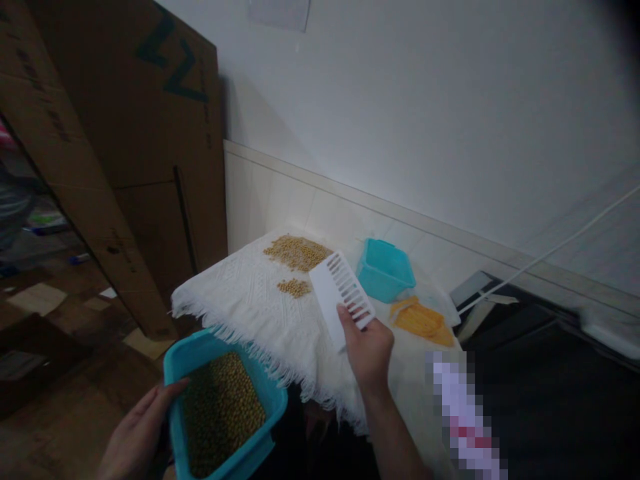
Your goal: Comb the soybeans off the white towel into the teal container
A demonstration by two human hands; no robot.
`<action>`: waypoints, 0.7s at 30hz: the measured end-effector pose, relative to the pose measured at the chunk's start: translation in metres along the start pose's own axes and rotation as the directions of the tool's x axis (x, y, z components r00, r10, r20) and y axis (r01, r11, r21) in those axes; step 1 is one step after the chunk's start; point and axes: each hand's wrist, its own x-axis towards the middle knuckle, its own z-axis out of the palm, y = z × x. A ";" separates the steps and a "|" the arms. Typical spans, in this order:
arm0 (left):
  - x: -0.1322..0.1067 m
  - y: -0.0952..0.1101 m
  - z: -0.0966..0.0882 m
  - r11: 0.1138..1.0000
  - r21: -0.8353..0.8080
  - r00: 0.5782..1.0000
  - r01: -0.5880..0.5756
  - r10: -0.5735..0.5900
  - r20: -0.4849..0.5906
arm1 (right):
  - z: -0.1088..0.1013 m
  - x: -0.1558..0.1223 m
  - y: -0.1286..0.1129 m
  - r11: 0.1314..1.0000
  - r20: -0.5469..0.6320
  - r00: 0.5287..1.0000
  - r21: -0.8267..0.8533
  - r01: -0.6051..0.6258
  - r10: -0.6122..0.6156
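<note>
My left hand (pixel 137 427) grips the left rim of a turquoise plastic basket (pixel 281 400), thumb over the edge, below the table's front edge. Tan beans (pixel 243 393) fill its bottom, with a dark green area on their left side. In my right hand (pixel 369 352) is a flat white plastic piece with a row of slots (pixel 325 303), pinched at its near end and tilted above the table. Just beyond it lies a wide pile of tan beans (pixel 295 252), with a smaller pile (pixel 294 288) nearer me.
A white fringed cloth (pixel 245 287) covers the small table. A second turquoise basket (pixel 383 283) and a yellow-orange crumpled item (pixel 423 323) sit on the right. A tall cardboard box (pixel 150 120) stands left, a wall behind, and a black object (pixel 550 400) at right.
</note>
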 end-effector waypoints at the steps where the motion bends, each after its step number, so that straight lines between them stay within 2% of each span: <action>1: 0.003 -0.002 -0.001 0.998 -0.043 0.998 0.052 -0.050 0.043 | 0.011 0.006 -0.005 0.999 0.006 1.000 -0.046 0.028 -0.027; 4: 0.012 -0.008 -0.005 0.991 -0.093 0.989 0.098 -0.087 0.117 | 0.038 0.019 -0.011 0.975 0.015 0.996 -0.203 0.087 -0.086; 7: 0.020 -0.014 -0.008 0.992 -0.082 0.989 0.091 -0.081 0.120 | 0.051 0.024 -0.011 0.946 0.117 0.988 -0.295 0.134 -0.103; 12: 0.027 -0.020 -0.013 0.993 -0.058 0.989 0.102 -0.095 0.110 | 0.049 0.019 -0.009 0.936 0.239 0.963 -0.295 0.192 -0.122; 19: 0.016 -0.016 -0.009 0.995 -0.070 0.992 0.066 -0.059 0.110 | 0.045 0.021 -0.008 0.924 0.263 0.952 -0.302 0.233 -0.154; 21: 0.010 -0.015 -0.004 0.999 -0.051 0.996 0.011 -0.007 0.089 | 0.044 0.019 -0.009 0.926 0.288 0.946 -0.294 0.236 -0.150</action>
